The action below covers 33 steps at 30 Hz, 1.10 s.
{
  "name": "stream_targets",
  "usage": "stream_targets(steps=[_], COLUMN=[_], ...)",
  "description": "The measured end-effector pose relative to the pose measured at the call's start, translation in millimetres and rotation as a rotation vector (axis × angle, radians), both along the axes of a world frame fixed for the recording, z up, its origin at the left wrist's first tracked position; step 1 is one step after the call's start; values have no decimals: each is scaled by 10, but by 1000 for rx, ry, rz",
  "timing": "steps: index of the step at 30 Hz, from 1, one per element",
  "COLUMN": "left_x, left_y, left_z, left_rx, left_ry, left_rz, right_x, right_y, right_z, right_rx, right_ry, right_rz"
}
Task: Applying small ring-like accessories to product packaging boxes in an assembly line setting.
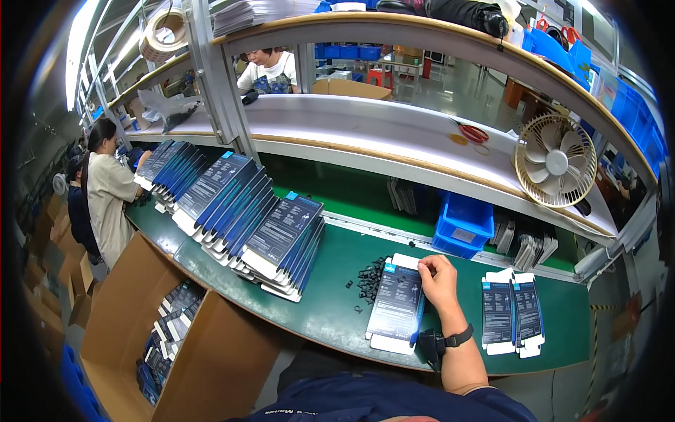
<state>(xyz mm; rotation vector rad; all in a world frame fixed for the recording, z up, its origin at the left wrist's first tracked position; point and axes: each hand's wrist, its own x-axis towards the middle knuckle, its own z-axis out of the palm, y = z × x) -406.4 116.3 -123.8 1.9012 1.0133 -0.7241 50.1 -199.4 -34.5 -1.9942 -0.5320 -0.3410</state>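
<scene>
A flat, unfolded-flap carton (395, 302), dark blue with white flaps, lies on the green workbench (337, 274) in front of me. Over its upper right corner is my right hand (439, 278), fingers bent and tips pressed together. Whatever sits between those fingertips is too small or hidden to make out. A black strap (460, 336) with a dark block beside it circles my right wrist. Small black plastic clips (370, 280) lie in a loose pile along the carton's left edge. My left hand is out of sight.
Fanned stacks of flat cartons (285, 235) cover the bench's left; more cartons (498, 313) lie right. A cardboard box (232, 352) with cartons stands at lower left. Blue bins (464, 221) sit under the shelf, which carries a fan (556, 162). A co-worker (109, 190) stands left.
</scene>
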Motion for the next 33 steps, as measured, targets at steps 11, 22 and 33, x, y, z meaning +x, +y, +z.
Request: stream_targets(steps=[11, 22, 33], left_x=[146, 235, 2430], left_y=[43, 22, 68], left_z=[131, 250, 1719], left_rx=[46, 93, -263], left_ry=[44, 91, -405], left_rz=[-140, -258, -1049], right_x=[9, 24, 24], right_y=[0, -26, -27], right_z=[-8, -88, -42], right_rx=[-21, -9, -86], right_ry=[10, 26, -140], right_rz=[8, 6, -2])
